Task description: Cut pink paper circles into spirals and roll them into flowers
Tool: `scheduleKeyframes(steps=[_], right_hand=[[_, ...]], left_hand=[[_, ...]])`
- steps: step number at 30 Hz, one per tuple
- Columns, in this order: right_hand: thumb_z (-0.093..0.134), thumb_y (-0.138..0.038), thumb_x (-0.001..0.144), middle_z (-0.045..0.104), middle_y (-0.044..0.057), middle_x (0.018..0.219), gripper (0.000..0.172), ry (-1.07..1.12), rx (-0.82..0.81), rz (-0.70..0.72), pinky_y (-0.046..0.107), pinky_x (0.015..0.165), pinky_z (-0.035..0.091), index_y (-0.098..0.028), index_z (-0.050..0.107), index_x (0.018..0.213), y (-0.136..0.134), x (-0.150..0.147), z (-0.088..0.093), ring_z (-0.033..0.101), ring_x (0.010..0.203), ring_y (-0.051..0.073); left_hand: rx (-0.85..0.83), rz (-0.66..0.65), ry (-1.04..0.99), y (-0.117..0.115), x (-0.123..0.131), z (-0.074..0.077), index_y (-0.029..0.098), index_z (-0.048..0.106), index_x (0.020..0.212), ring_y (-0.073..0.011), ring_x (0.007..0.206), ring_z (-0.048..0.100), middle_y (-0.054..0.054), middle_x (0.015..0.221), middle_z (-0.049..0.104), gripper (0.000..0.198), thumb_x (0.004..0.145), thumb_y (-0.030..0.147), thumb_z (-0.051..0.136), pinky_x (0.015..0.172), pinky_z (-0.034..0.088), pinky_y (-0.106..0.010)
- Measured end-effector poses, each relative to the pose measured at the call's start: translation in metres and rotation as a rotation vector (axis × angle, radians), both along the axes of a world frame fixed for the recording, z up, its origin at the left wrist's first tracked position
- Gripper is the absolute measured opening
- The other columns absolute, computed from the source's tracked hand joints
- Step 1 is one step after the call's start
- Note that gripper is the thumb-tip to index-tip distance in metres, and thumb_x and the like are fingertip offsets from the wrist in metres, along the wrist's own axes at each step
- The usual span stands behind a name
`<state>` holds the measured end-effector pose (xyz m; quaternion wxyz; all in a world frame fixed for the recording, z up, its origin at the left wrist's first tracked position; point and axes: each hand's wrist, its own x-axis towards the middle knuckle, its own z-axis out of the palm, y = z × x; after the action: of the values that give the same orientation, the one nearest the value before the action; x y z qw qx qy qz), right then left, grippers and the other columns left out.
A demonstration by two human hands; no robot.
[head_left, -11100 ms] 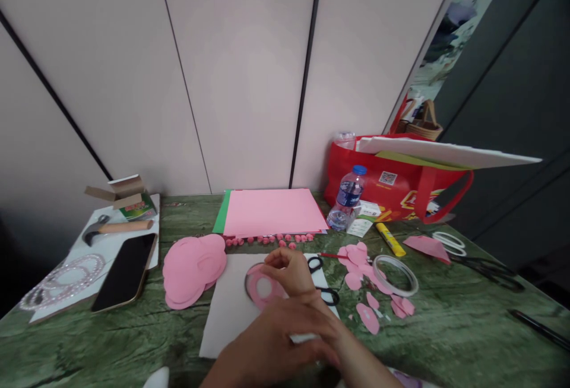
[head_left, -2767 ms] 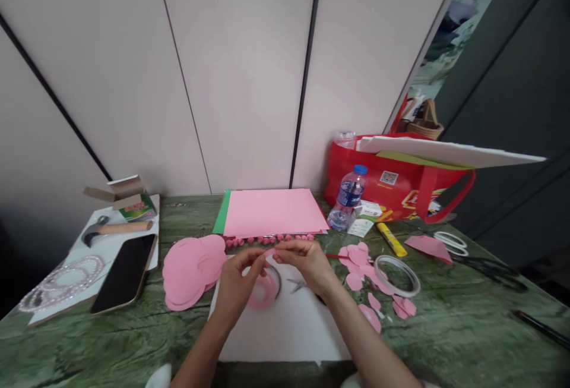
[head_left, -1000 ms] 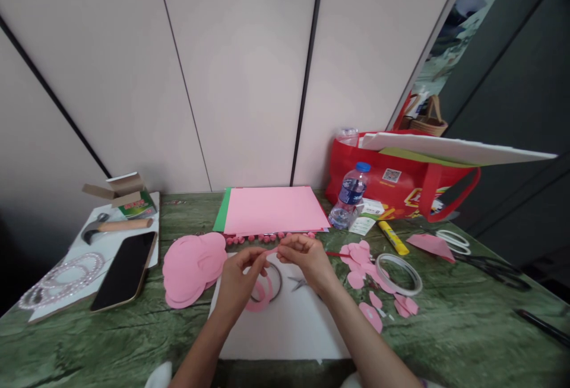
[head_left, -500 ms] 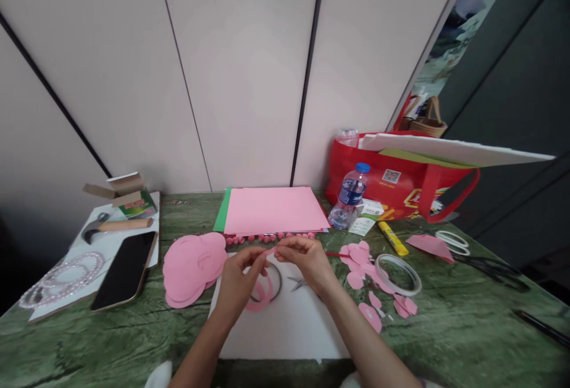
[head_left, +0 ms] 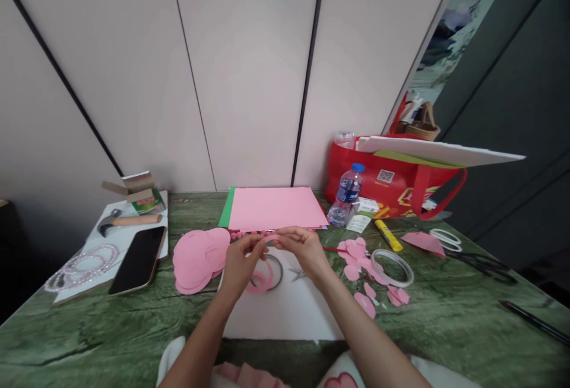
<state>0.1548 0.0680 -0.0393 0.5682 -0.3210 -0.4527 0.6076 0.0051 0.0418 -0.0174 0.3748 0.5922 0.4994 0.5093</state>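
Between my two hands is a narrow pink paper strip (head_left: 270, 237), pinched at either end. My left hand (head_left: 240, 263) closes thumb and fingers on its left end. At the other end, my right hand (head_left: 305, 251) grips it the same way. Just under them, a pink paper ring (head_left: 266, 281) and a thin dark ring (head_left: 279, 272) lie on a white sheet (head_left: 285, 316). A small pair of metal-tipped scissors (head_left: 299, 273) rests by my right wrist, its handles hidden.
Pink paper cutouts (head_left: 200, 260) are stacked left, beside a phone (head_left: 140, 260), hammer (head_left: 133, 220) and bead strings (head_left: 82, 266). Pink paper sheets (head_left: 276, 208) lie behind. To the right are scraps (head_left: 356, 248), a tape roll (head_left: 407, 269), glue stick (head_left: 388, 235), bottle (head_left: 347, 195) and red bag (head_left: 396, 183).
The view has shifted slightly, bringing more of the lap into sight. Both hands have risen a little, and the pink strip between them now shows more, bent in a shallow arc.
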Motion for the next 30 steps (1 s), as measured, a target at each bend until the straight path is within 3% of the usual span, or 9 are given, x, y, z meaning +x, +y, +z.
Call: scheduleKeyframes(steps=[7, 15, 23, 30], right_hand=[[0.074, -0.027, 0.055, 0.067, 0.001, 0.062, 0.021, -0.012, 0.011, -0.027, 0.029, 0.064, 0.051, -0.016, 0.066, 0.071, -0.0005, -0.0019, -0.0011, 0.063, 0.057, 0.014], [0.075, -0.025, 0.053, 0.064, -0.002, 0.055, 0.017, -0.039, 0.031, -0.066, 0.023, 0.053, 0.048, -0.016, 0.065, 0.063, -0.0026, -0.0045, 0.0049, 0.058, 0.05, 0.01], [0.072, -0.031, 0.058, 0.069, 0.003, 0.071, 0.024, -0.044, 0.036, 0.025, 0.034, 0.073, 0.05, -0.018, 0.068, 0.077, -0.0006, 0.0007, 0.0014, 0.064, 0.068, 0.017], [0.072, -0.03, 0.058, 0.069, 0.003, 0.068, 0.023, -0.06, 0.022, 0.022, 0.032, 0.068, 0.051, -0.016, 0.067, 0.076, 0.0017, 0.0025, -0.0014, 0.064, 0.062, 0.016]], left_hand=[[0.027, -0.005, 0.002, 0.0008, 0.0001, -0.0042, 0.014, 0.063, 0.075, -0.0119, 0.051, 0.058, -0.001, 0.061, 0.063, 0.019, 0.07, 0.031, 0.056, 0.053, 0.046, -0.023], [0.015, -0.066, 0.014, -0.0018, 0.0042, 0.0007, 0.013, 0.062, 0.072, -0.0116, 0.052, 0.057, -0.002, 0.059, 0.062, 0.017, 0.072, 0.029, 0.054, 0.051, 0.046, -0.021], [0.012, -0.025, 0.015, 0.0005, 0.0025, -0.004, 0.015, 0.063, 0.074, -0.0123, 0.053, 0.057, -0.001, 0.06, 0.063, 0.018, 0.071, 0.031, 0.055, 0.055, 0.046, -0.022], [0.006, -0.037, 0.024, -0.0014, 0.0035, -0.0029, 0.015, 0.063, 0.073, -0.012, 0.052, 0.057, -0.001, 0.058, 0.063, 0.019, 0.072, 0.031, 0.054, 0.053, 0.045, -0.022]])
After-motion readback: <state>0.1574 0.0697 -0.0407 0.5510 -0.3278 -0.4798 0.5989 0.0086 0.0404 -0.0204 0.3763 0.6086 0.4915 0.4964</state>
